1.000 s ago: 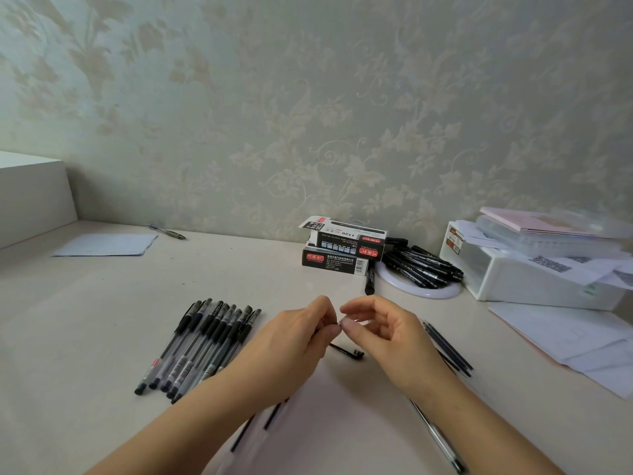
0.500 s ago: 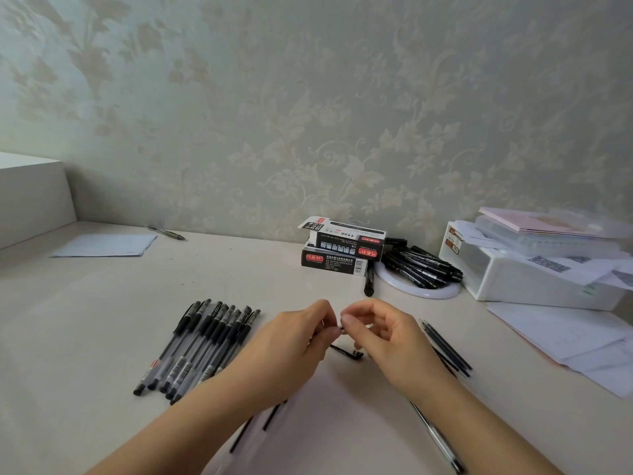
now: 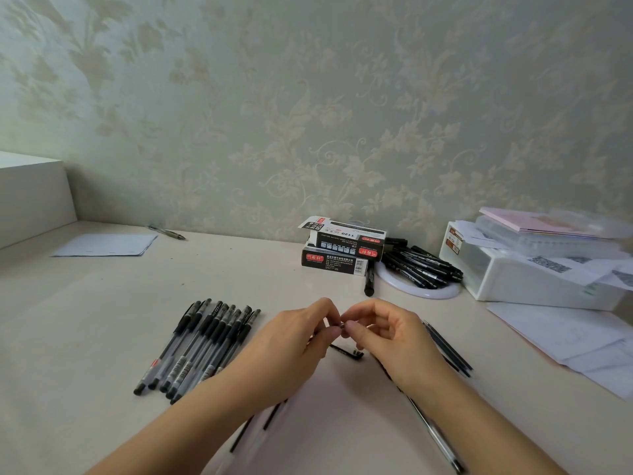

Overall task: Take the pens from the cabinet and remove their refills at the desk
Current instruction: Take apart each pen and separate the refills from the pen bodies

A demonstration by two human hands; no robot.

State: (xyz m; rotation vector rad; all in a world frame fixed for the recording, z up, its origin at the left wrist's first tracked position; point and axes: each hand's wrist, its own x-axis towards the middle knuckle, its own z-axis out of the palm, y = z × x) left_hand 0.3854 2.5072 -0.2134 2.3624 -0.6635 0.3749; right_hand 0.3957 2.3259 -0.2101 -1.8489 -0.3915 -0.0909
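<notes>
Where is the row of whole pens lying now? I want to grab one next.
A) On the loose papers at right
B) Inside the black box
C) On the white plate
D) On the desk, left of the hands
D: the row of pens lies side by side on the bare desk, left of the left hand.

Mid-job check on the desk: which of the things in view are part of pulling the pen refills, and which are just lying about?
Job:
left hand and right hand, pinching a small pen part between them
row of capped pens
loose refills
pen barrel
black cap

Lying about:
pen boxes
markers on the white ring
storage box
papers
lone pen
</notes>
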